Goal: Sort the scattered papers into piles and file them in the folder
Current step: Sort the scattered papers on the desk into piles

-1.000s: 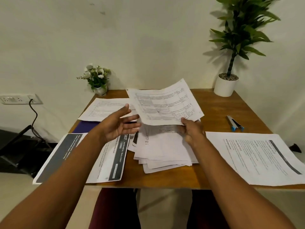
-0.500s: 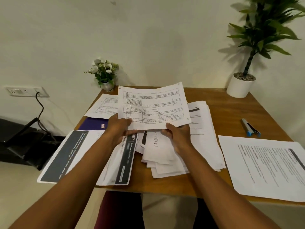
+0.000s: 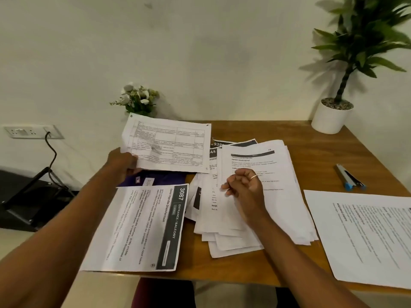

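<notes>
The person is holding a printed sheet with a table on it [image 3: 169,147] up over the far left part of the wooden table [image 3: 311,152], with the left hand [image 3: 121,162] gripping its near left corner, fingers closed on the paper. The right hand [image 3: 244,185] is hovering over or resting on the messy pile of papers [image 3: 255,218] in the middle of the table; its fingers are loosely curled, a ring is showing on one, and they are holding nothing that I can see. A purple folder [image 3: 160,178] is lying under the raised sheet, partly covered by a page headed 3087 [image 3: 142,227], which is hanging over the near edge. Another printed page [image 3: 367,236] is lying on its own at the near right, apart from the pile. A marker with a blue end [image 3: 349,177] is lying beyond that page, and a potted plant [image 3: 331,118] is standing at the far right corner. A small bunch of white flowers [image 3: 138,98] is sitting against the wall behind the raised sheet.
</notes>
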`<state>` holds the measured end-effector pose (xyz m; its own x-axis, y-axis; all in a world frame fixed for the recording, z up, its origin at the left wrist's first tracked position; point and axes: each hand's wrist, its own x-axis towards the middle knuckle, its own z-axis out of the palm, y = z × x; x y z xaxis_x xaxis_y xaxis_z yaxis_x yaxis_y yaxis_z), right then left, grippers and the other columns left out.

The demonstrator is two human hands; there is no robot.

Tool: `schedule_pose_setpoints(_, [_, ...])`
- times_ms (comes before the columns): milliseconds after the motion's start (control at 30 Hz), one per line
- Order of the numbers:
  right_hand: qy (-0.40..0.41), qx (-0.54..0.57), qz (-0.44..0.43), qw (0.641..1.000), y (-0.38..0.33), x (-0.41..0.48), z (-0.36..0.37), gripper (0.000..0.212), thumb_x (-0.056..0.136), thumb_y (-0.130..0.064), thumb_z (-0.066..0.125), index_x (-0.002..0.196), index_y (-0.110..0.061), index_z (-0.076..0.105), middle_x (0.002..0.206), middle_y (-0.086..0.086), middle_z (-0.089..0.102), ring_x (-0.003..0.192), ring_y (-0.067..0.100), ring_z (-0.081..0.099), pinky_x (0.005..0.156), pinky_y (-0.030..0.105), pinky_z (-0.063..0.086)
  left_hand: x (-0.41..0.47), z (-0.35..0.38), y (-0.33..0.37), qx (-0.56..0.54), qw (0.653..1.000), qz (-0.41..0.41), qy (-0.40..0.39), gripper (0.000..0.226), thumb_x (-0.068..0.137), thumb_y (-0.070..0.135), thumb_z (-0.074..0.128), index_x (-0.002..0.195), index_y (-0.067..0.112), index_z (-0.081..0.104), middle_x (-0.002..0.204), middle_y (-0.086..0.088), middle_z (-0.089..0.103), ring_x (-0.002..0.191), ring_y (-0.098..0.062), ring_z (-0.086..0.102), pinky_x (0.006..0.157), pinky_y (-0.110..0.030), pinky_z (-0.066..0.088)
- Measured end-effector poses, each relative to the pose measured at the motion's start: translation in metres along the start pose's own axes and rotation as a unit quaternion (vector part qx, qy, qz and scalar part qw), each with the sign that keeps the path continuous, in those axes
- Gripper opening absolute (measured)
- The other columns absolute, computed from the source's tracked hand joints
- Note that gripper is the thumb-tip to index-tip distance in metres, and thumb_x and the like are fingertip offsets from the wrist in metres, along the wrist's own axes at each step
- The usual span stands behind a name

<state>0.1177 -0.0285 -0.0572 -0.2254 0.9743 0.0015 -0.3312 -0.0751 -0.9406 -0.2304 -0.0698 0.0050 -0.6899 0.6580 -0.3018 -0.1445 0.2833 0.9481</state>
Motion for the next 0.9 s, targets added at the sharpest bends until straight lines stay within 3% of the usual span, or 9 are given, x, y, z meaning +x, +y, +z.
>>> schedule_pose_setpoints(167, [-0.01,-0.027,-0.007,1.0,-0.002,0.002,-0.001,0.013,0.095,0.001,0.06,0.105,-0.007,0.057,0.089,0.028,0.068,0.076,0.036,0.068,0.063,0.033,0.052,0.038,-0.016,0.006,0.1,0.994,0.015,0.032,0.041,0.086,-0.022,0.048,0.118,0.002,0.059,0.113,-0.019,0.062,0.102,-0.039,0.06,0.048,-0.028,0.057])
schedule_pose_setpoints(267, [-0.014,-0.034,-0.015,0.999,-0.002,0.003,-0.001,0.012,0.095,0.002,0.058,0.103,-0.007,0.057,0.091,0.032,0.067,0.073,0.033,0.068,0.06,0.028,0.051,0.063,-0.025,0.004,0.155,0.983,0.053,0.077,0.038,0.079,-0.018,0.056,0.112,0.003,0.06,0.118,-0.019,0.063,0.103,-0.042,0.062,0.066,-0.044,0.062])
schedule_pose_setpoints(333, [-0.017,-0.032,-0.019,0.999,-0.002,0.003,-0.002,0.012,0.094,0.001,0.059,0.103,-0.007,0.056,0.093,0.034,0.065,0.073,0.033,0.068,0.059,0.028,0.051,0.074,-0.025,0.002,0.218,0.969,0.064,0.098,0.047,0.08,-0.007,0.065,0.125,0.004,0.059,0.134,-0.021,0.06,0.116,-0.044,0.06,0.09,-0.056,0.058])
schedule_pose_setpoints(400, [-0.013,-0.038,-0.018,0.999,-0.001,0.003,-0.002,0.012,0.094,0.002,0.059,0.102,-0.007,0.056,0.094,0.034,0.064,0.074,0.034,0.068,0.059,0.029,0.052,0.073,-0.015,0.0,0.282,0.947,0.074,0.137,0.067,0.089,0.009,0.071,0.149,0.011,0.043,0.151,-0.019,0.044,0.135,-0.041,0.048,0.11,-0.051,0.045])
schedule_pose_setpoints(533, [-0.012,-0.038,-0.017,0.999,-0.001,0.004,-0.003,0.012,0.094,0.002,0.059,0.102,-0.006,0.056,0.093,0.032,0.064,0.074,0.035,0.068,0.061,0.031,0.052,0.037,0.017,0.003,0.416,0.869,0.09,0.252,0.074,0.089,0.032,0.074,0.15,0.015,0.036,0.154,-0.015,0.028,0.139,-0.041,0.03,0.111,-0.055,0.032])
schedule_pose_setpoints(600, [-0.014,-0.032,-0.015,0.999,-0.003,0.002,-0.001,0.014,0.089,-0.003,0.061,0.102,-0.005,0.056,0.089,0.028,0.065,0.074,0.037,0.067,0.06,0.032,0.052,0.011,0.038,-0.002,0.451,0.855,0.143,0.214,0.069,0.089,0.036,0.072,0.147,0.017,0.04,0.153,-0.014,0.03,0.137,-0.042,0.03,0.109,-0.056,0.03])
schedule_pose_setpoints(767, [0.021,0.032,0.041,0.998,-0.014,-0.001,0.0,0.015,0.094,0.007,0.054,0.095,-0.008,0.059,0.076,0.016,0.061,0.061,0.026,0.06,0.053,0.031,0.043,-0.093,0.111,-0.029,0.345,0.894,0.275,-0.077,0.023,0.095,0.021,0.061,0.117,0.019,0.07,0.12,-0.002,0.067,0.112,-0.024,0.064,0.088,-0.03,0.045])
schedule_pose_setpoints(833, [0.064,0.079,0.068,0.993,-0.026,-0.005,-0.002,0.02,0.096,0.002,0.054,0.086,-0.014,0.061,0.07,0.011,0.053,0.054,0.018,0.047,0.052,0.026,0.031,-0.131,0.137,-0.04,0.337,0.893,0.271,-0.123,0.024,0.096,0.023,0.061,0.117,0.019,0.072,0.119,0.0,0.071,0.107,-0.018,0.066,0.085,-0.026,0.046])
schedule_pose_setpoints(900, [0.104,0.045,0.035,0.993,-0.041,-0.007,-0.009,0.015,0.097,-0.006,0.059,0.085,-0.016,0.062,0.07,0.007,0.055,0.054,0.014,0.045,0.049,0.024,0.031,-0.15,0.16,-0.052,0.372,0.88,0.261,-0.139,0.033,0.096,0.034,0.065,0.125,0.019,0.068,0.125,0.001,0.069,0.111,-0.017,0.064,0.088,-0.026,0.043])
